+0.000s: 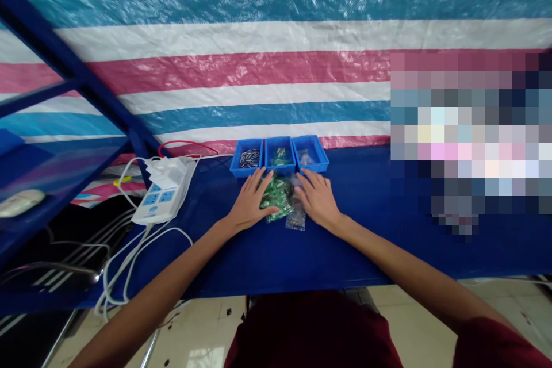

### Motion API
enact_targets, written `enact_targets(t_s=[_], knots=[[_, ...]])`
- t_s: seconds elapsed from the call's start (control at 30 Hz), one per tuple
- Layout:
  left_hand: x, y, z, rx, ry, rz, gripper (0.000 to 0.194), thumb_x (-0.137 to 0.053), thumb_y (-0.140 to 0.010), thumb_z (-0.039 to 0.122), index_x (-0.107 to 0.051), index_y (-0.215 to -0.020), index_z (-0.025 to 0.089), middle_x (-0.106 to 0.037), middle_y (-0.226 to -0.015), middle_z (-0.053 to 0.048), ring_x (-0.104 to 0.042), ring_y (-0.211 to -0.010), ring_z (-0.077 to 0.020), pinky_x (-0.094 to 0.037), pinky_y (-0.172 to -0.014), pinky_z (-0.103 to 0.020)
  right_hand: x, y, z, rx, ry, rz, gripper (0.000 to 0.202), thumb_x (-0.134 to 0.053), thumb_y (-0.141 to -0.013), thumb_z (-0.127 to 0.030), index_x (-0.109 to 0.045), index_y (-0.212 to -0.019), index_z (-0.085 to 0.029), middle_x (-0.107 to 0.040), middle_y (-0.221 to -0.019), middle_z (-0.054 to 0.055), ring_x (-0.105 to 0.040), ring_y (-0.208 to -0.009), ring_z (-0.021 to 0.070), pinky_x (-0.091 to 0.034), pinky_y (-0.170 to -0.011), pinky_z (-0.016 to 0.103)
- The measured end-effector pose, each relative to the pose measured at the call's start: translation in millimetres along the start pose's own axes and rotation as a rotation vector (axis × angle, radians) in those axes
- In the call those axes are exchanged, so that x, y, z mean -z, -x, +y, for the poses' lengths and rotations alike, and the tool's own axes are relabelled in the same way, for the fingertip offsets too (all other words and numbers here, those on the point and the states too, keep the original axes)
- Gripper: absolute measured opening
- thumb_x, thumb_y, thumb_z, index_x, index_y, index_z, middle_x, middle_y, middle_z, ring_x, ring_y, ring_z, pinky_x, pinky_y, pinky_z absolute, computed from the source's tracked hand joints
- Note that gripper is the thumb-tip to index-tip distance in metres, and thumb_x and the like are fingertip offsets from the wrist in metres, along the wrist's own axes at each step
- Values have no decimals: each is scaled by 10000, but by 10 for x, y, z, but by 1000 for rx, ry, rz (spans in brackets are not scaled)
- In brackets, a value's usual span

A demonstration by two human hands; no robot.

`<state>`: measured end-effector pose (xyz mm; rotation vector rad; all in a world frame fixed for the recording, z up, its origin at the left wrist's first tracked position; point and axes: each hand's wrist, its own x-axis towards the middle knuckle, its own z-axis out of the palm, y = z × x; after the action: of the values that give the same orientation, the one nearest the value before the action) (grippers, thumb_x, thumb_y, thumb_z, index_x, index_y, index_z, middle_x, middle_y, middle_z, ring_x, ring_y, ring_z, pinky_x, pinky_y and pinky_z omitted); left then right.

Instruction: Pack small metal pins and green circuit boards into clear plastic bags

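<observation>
Hands on bags before three bins.
Left hand (251, 202) and right hand (318, 198) lie spread flat, flanking green bags (276, 195); bins (279, 155) just beyond.

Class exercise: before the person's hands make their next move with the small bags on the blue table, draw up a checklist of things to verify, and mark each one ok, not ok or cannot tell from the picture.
1. Left hand flat on the green bags, fingers spread: ok.
2. Right hand flat beside the clear bag, touching the pile: ok.
3. Either hand actually gripping a bag: cannot tell.
4. Three blue bins stand in a row just behind the pile, upright and within reach: ok.
5. Power strip and its white cables lie apart from the pile, to the left: ok.
6. Bags sealed: cannot tell.
</observation>
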<state>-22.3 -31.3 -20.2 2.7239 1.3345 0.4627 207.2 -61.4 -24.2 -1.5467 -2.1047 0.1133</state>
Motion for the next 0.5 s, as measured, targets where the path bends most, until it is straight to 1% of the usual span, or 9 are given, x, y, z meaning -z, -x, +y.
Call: enact_targets(t_s=[0.07,0.1,0.13,0.17,0.23,0.33,0.37,0.43,0.5], knots=[[128,-124,-23,12,38,148,711,-373,-893,626,-337,-1451,188,-326,-1512,-131,-286,-1406,-265,-241,-1147,-400,168,-219,104,-3,-17,99,430,-307,-974,-326,-548,-1299,-178,-495,-1386,122,-432,-1270,267,-334,-1053,440],[196,-234,-44,24,38,205,592,-349,-930,555,-426,-1396,199,-405,-1465,-117,-336,-1379,-248,-256,-1139,-392,240,-373,169,-3,-20,111,409,-335,-961,-271,-550,-1292,-167,-511,-1363,127,-441,-1262,253,-336,-1058,417],[261,-376,-74,31,28,222,502,-342,-949,488,-496,-1336,207,-477,-1410,-103,-379,-1352,-236,-266,-1133,-388,298,-548,236,-7,-15,84,405,-390,-930,-217,-544,-1298,-148,-526,-1340,137,-448,-1259,248,-339,-1063,397],[320,-546,-114,25,11,189,448,-365,-949,438,-536,-1294,210,-529,-1361,-93,-419,-1322,-230,-281,-1124,-384,340,-736,300,-10,-4,3,434,-470,-877,-168,-539,-1304,-131,-546,-1316,144,-462,-1248,251,-347,-1062,382],[409,-935,-220,-8,-42,20,438,-479,-897,373,-541,-1289,189,-550,-1345,-100,-448,-1299,-246,-301,-1106,-390,370,-1103,404,-28,26,-246,566,-652,-732,-124,-556,-1290,-124,-577,-1290,145,-488,-1234,282,-379,-1044,372],[435,-1474,-385,-40,-121,-295,711,-701,-707,411,-484,-1343,179,-515,-1383,-129,-476,-1267,-285,-359,-1053,-370,309,-1492,482,-106,64,-549,663,-734,-586,-49,-615,-1225,-180,-634,-1233,98,-577,-1140,284,-473,-925,326],[413,-1604,-423,-44,-132,-378,761,-738,-652,415,-489,-1336,193,-534,-1364,-123,-504,-1234,-284,-392,-1018,-348,271,-1560,494,-127,90,-609,642,-719,-576,-23,-638,-1188,-200,-654,-1203,80,-608,-1093,269,-492,-881,308],[334,-1767,-454,-69,-141,-508,739,-746,-618,391,-520,-1301,221,-596,-1288,-96,-566,-1145,-266,-441,-947,-319,192,-1614,509,-127,161,-655,549,-676,-601,-3,-675,-1113,-200,-683,-1139,78,-642,-1025,251,-510,-825,295],[235,-1818,-429,-69,-197,-557,648,-716,-640,347,-553,-1259,242,-630,-1224,-92,-594,-1088,-263,-455,-918,-327,129,-1600,526,-115,195,-648,515,-652,-601,28,-689,-1070,-180,-689,-1114,97,-641,-1029,254,-507,-829,295]])
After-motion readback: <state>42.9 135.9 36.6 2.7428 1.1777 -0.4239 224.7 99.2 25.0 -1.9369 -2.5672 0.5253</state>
